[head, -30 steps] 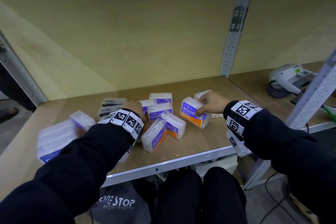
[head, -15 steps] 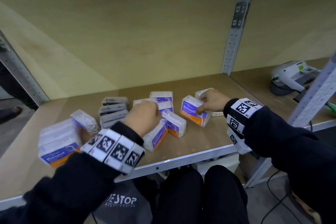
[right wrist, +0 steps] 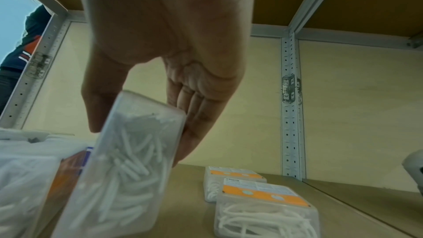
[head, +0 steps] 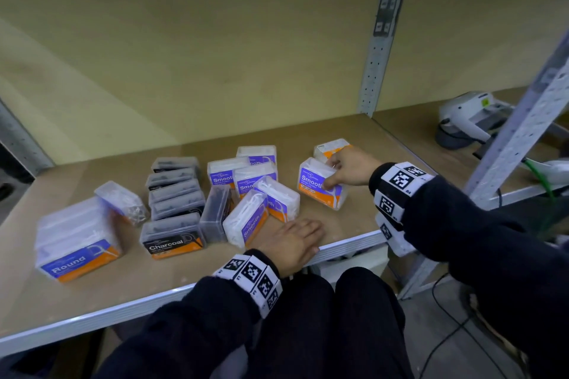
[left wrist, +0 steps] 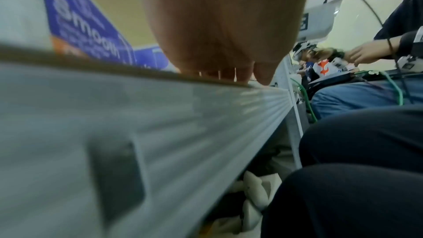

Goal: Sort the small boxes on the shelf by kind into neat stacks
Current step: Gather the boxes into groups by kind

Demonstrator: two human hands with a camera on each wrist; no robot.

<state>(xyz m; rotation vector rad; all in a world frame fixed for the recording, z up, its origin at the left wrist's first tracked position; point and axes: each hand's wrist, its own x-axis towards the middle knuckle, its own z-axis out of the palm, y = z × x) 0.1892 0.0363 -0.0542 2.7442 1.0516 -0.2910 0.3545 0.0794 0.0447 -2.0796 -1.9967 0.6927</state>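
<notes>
Small floss-pick boxes lie on the wooden shelf [head: 348, 224]. A "Round" stack [head: 77, 243] stands at the front left, with a loose clear box [head: 121, 200] behind it. Dark "Charcoal" boxes [head: 172, 237] form a row in the middle. Several "Smooth" boxes [head: 243, 175] sit right of them, two tilted. My right hand [head: 331, 175] pinches the top of an upright Smooth box [head: 320, 186] [right wrist: 128, 151], thumb on one face and fingers on the other. My left hand [head: 292, 240] [left wrist: 217, 24] lies flat on the shelf's front edge, holding nothing, beside a tilted Smooth box [head: 246, 218] [left wrist: 87, 30].
Two orange-labelled boxes [right wrist: 263, 205] lie flat behind my right hand. A perforated metal upright [head: 378, 40] stands at the back right, and a slanted post [head: 523, 132] at the right. A white device [head: 468, 120] rests on the neighbouring shelf. Another person's hands [left wrist: 366, 53] work far right.
My left hand has left the cluster of boxes and come back to the shelf's front edge, lying flat. My right hand keeps its hold on the same Smooth box.
</notes>
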